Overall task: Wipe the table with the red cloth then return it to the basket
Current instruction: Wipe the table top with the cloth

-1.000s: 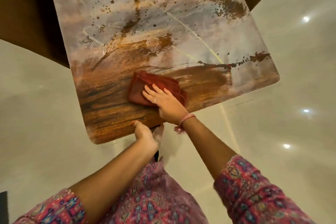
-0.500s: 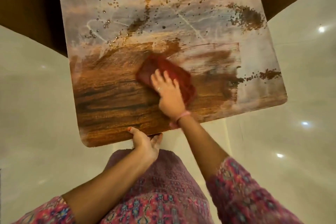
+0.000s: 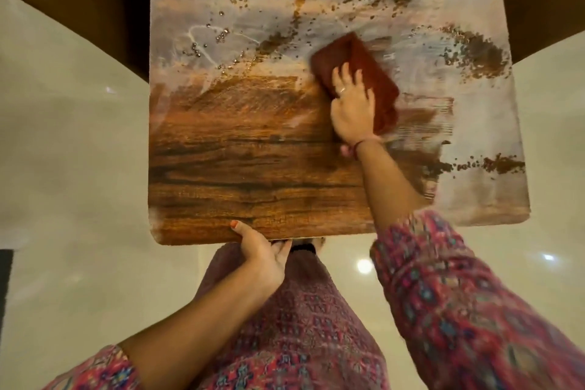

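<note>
Right now the red cloth [image 3: 364, 79] lies folded under the right hand [image 3: 351, 108], whose spread fingers press it flat onto the table [image 3: 253, 168]; its long axis runs slantwise, from beyond the fingertips back toward the wrist. Unwiped film lies beyond and to the right of that hand. Nearer the body, the left hand [image 3: 262, 253] grips the table's near edge, thumb on top. No basket shows.

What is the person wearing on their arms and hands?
Both arms have pink-red patterned sleeves pushed up above the forearms. The right hand wears a thin ring on one finger and a reddish thread band at the wrist. The left hand has an orange-painted thumbnail.
</note>
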Tool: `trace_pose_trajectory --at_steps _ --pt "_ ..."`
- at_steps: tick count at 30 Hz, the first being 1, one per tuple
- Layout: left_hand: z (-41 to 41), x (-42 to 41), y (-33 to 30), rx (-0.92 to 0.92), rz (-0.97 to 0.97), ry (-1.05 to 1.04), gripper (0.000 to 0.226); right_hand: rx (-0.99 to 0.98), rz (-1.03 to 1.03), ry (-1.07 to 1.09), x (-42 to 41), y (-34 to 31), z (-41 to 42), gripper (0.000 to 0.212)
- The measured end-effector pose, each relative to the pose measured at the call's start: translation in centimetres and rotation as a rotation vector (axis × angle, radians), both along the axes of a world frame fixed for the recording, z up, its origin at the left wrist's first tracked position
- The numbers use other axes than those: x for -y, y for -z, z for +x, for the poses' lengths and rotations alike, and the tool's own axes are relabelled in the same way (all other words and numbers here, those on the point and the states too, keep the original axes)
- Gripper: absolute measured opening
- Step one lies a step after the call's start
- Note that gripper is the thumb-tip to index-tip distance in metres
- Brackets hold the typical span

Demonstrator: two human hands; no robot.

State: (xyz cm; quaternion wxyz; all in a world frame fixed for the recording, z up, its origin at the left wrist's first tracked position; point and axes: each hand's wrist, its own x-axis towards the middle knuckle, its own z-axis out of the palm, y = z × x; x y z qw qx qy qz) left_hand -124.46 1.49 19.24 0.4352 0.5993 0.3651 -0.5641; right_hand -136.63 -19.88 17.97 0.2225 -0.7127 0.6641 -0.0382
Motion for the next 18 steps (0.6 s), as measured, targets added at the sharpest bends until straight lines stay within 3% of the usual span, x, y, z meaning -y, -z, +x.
trace_pose_trajectory --at_steps 3,5,9,11,15,18 --pt "-0.9 0.2 0.2 0.054 0.007 -0.02 0.077 0.041 -0.003 -0.546 -10.7 0.5 2.4 0.066" --pt "-1.5 0.3 0.2 0.083 -0.009 -0.051 0.075 0.061 0.064 -0.79 -13.9 0.6 1.1 0.064" --pt "-3.0 0.6 -0.2 0.122 -0.031 -0.131 0.074 0.03 -0.007 -1.054 -7.3 0.7 -0.8 0.058" --pt "-3.7 0.7 -0.1 0.132 -0.053 -0.182 0.073 0.006 -0.058 -0.934 -2.2 0.9 -0.5 0.058" --pt "-5.3 0.6 0.1 0.14 -0.118 -0.271 0.071 -0.058 -0.072 -0.465 6.2 0.4 -0.5 0.055" --pt "-6.9 0.4 0.1 0.126 -0.17 -0.334 0.07 0.018 -0.061 -0.336 3.7 0.2 0.3 0.051"
